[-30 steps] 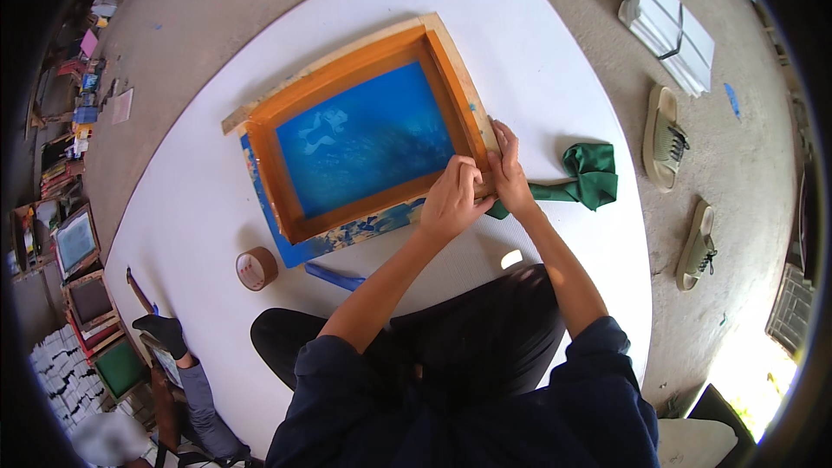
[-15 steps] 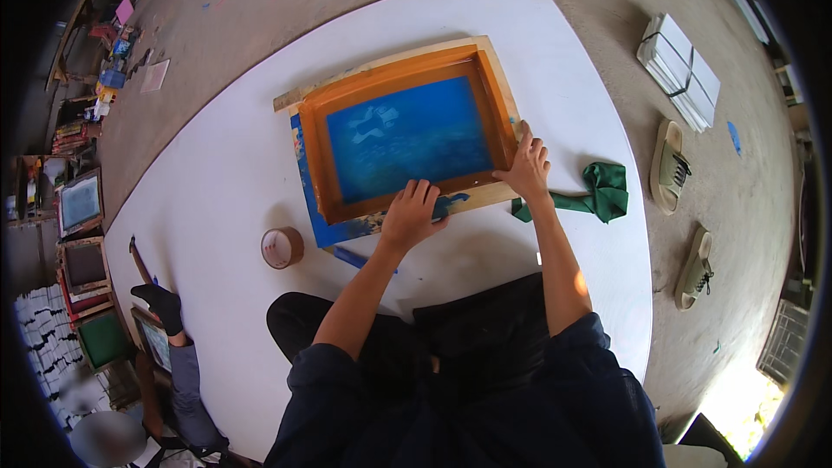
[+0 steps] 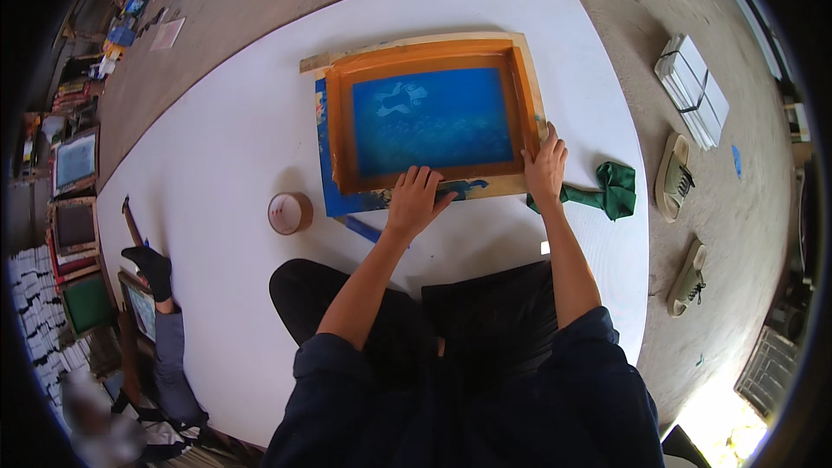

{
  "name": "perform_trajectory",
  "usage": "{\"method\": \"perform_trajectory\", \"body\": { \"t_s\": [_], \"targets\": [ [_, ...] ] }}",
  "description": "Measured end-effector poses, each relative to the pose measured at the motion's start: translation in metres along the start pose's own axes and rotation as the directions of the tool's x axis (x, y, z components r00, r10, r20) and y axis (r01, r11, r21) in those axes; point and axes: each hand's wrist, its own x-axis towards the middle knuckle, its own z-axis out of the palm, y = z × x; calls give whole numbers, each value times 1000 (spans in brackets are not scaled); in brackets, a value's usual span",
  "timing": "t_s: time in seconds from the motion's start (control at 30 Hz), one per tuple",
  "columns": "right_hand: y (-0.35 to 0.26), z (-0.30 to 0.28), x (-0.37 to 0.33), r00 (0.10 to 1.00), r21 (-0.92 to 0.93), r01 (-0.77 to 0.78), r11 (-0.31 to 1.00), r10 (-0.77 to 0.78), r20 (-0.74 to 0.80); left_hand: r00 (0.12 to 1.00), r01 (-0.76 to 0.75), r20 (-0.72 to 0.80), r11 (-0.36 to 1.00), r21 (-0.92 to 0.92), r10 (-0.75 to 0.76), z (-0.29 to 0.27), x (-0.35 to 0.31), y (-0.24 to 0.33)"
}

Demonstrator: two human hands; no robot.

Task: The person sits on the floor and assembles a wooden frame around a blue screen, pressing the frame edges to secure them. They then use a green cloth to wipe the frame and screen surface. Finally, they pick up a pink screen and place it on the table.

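Note:
A screen printing frame (image 3: pixel 342 143) with orange-brown taped inner walls and blue mesh (image 3: pixel 433 134) lies on a white surface before me. A pale figure-like shape shows on the mesh at upper left. My left hand (image 3: pixel 418 204) curls its fingers over the frame's near rail, thumb out to the right. At the right near corner, my right hand (image 3: pixel 546 172) grips the side rail, its thumb on the inner side and fingers over the outer side. Beneath the frame, a paint-stained board (image 3: pixel 322 165) shows its edges. A green cloth (image 3: pixel 616 191) lies right of my right hand.
A roll of brown tape (image 3: pixel 289 213) and a blue pen-like tool (image 3: pixel 361 228) lie left of my left forearm. Shoes (image 3: pixel 673 178) and a strapped white stack (image 3: pixel 693 91) rest on the floor at right. Another person's foot (image 3: pixel 154 272) is at lower left.
My view has turned and shifted slightly, so the whole scene sits differently in the picture. Both hands stay on the same parts of the frame, which keeps its place beside the tape roll.

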Motion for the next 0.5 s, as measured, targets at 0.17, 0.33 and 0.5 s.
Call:
{"method": "perform_trajectory", "body": {
  "t_s": [0.17,0.33,0.5],
  "targets": [
    [7,-8,-56,1000,9,-5,1000,5,-12,996,29,87,965,-262,-6,-23,-37,-7],
    [-23,-19,-54,975,-204,204,958,-218,-50,982,154,155,927,-343,-106,-36,-22,-36],
    [-74,2,-58,890,-11,354,935,-333,312,961,147,264,967,-209,-89,-27,0,-52]
  ]
}}
